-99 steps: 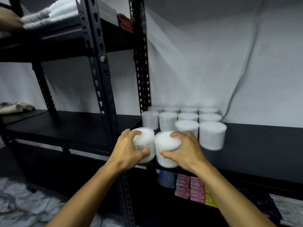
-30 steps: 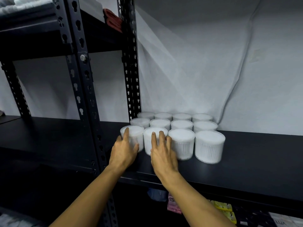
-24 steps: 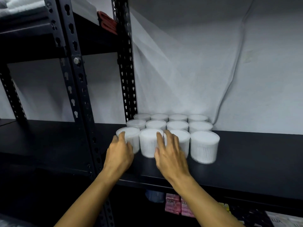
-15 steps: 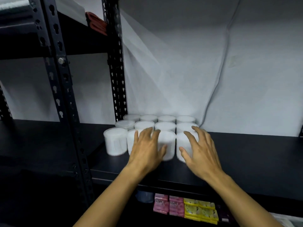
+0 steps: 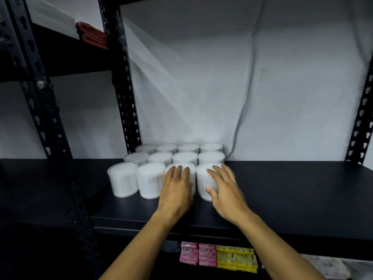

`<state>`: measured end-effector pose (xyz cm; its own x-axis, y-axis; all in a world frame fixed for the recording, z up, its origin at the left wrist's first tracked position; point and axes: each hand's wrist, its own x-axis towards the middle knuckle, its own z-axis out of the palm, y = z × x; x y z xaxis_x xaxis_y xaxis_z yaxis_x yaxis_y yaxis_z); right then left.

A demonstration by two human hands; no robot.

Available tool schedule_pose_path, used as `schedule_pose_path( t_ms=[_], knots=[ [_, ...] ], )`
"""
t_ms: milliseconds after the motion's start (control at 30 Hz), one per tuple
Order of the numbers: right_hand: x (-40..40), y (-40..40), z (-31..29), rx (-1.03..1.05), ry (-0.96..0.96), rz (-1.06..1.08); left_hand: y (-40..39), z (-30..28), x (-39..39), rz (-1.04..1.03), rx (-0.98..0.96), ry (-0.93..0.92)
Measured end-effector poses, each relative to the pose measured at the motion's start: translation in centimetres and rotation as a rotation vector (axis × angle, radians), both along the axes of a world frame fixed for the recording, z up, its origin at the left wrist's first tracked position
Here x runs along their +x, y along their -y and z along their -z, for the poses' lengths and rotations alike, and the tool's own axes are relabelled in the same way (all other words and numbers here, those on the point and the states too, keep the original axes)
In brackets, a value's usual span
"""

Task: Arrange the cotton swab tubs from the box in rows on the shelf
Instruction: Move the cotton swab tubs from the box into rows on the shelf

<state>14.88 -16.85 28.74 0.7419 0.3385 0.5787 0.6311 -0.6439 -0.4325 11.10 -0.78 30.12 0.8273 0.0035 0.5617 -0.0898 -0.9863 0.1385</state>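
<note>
Several white cotton swab tubs (image 5: pixel 150 179) stand in three rows on the black shelf (image 5: pixel 292 199), against the white wall. My left hand (image 5: pixel 176 188) lies flat with straight fingers on the front of the third tub in the front row. My right hand (image 5: pixel 224 187) presses with spread fingers on the rightmost front tub (image 5: pixel 202 178), thumb on its side. The leftmost front tub (image 5: pixel 122 179) stands slightly apart. The box is not in view.
Black slotted uprights (image 5: pixel 127 110) stand left of the tubs, another upright (image 5: pixel 361 122) at far right. Pink and yellow soap packs (image 5: pixel 218 257) lie on the shelf below. Folded red cloth (image 5: pixel 91 35) sits on the upper shelf. Bare shelf extends right of the tubs.
Both hands shifted right, from the two left front tubs to the two right front tubs. The view has panned right with them.
</note>
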Motion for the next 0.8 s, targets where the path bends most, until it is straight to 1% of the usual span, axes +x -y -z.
schedule_pose_path(
  t_ms=[233, 500, 633, 800],
  knots=[
    [-0.9, 2.7, 0.0, 0.0, 0.021, -0.016, 1.5, 0.0, -1.1, 0.069, -0.032, 0.038],
    [-3.5, 8.8, -0.4, -0.007, -0.004, -0.028, 5.8, -0.5, -4.2, 0.154, -0.086, 0.037],
    [-4.8, 11.7, -0.7, -0.016, -0.007, -0.02, 7.7, -0.8, -5.1, 0.146, -0.065, 0.01],
    [-5.3, 13.6, -1.0, -0.029, -0.028, -0.014, 9.2, -0.9, -5.5, 0.157, -0.048, 0.036]
  ],
)
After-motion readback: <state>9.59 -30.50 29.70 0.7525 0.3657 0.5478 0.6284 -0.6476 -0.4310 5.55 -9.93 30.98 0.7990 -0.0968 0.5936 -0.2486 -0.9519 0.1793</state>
